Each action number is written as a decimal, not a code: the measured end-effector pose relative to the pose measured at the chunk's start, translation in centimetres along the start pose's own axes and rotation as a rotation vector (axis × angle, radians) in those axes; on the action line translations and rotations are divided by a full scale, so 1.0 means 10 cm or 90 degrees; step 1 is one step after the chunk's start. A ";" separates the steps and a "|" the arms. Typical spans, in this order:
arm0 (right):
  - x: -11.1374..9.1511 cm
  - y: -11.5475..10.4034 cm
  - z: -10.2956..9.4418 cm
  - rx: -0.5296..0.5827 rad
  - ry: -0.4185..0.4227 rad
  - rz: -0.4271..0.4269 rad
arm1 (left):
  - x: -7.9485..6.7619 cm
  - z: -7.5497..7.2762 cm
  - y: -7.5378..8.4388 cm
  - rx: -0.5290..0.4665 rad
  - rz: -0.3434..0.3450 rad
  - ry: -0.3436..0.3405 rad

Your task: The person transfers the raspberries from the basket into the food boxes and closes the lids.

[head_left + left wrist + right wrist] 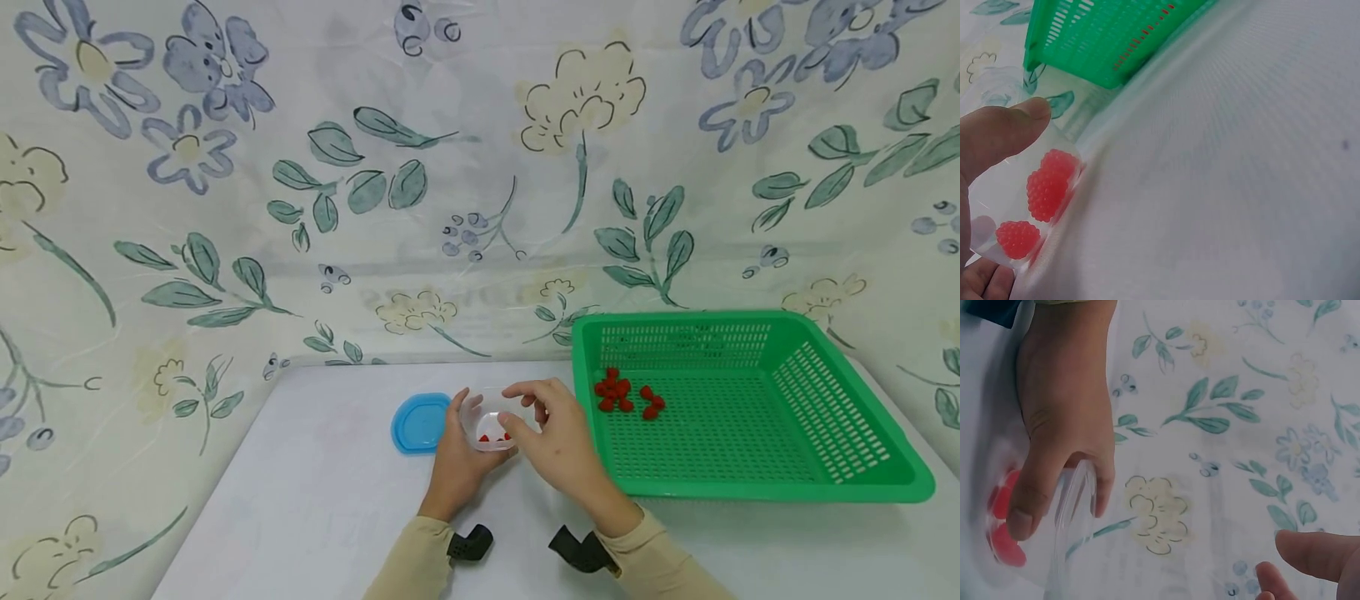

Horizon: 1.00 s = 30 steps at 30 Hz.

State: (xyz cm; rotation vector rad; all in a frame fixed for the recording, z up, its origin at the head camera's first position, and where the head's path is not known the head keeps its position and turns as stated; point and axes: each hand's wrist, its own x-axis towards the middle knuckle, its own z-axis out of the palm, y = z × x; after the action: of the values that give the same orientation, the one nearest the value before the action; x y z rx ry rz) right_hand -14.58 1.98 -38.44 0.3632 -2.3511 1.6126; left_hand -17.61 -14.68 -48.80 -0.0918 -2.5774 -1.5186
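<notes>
My left hand [456, 471] grips a small clear plastic container [487, 422] from its left side, the thumb along the near wall. Several red raspberries [1047, 194] lie at the bottom of the container, seen through its wall in the left wrist view. Over the container's mouth is my right hand [561, 443], thumb and fingers spread apart. In the right wrist view nothing shows between the right thumb [1313, 553] and fingertip.
Left of the container a blue lid [417, 427] lies flat on the white table [315, 483]. A large green basket [750, 489] stands on the right, with several raspberries [615, 390] in its left part. Floral cloth [480, 167] hangs behind the table.
</notes>
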 end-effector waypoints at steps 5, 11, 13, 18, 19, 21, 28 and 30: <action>0.04 -0.01 -0.13 -0.008 0.009 -0.004 | 0.01 0.01 0.01 0.002 -0.015 0.001; 0.10 -0.03 -0.30 -0.030 0.020 -0.013 | 0.02 0.00 0.00 0.008 -0.022 -0.001; 0.13 -0.03 -0.35 -0.039 0.020 -0.014 | 0.02 0.00 0.00 0.006 -0.020 -0.001; 0.20 -0.06 -0.49 -0.051 0.018 -0.004 | 0.02 -0.01 -0.01 -0.001 -0.018 -0.002; 0.21 -0.06 -0.52 -0.053 0.017 0.000 | 0.02 -0.01 -0.02 -0.001 -0.019 -0.003; 0.24 -0.07 -0.59 -0.057 0.012 0.012 | 0.02 0.00 -0.01 -0.003 -0.021 -0.004; 0.32 -0.03 -0.79 -0.075 0.005 0.045 | 0.01 0.01 -0.01 -0.001 -0.023 -0.003; 0.33 0.00 -0.85 -0.082 0.005 0.046 | 0.02 0.01 -0.01 0.000 -0.021 -0.002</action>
State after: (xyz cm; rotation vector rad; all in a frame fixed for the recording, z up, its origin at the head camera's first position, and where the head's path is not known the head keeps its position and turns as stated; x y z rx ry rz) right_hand -17.04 9.73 -34.28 0.2469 -2.4729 1.4799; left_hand -17.80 -14.64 -48.96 -0.0511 -2.5930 -1.5315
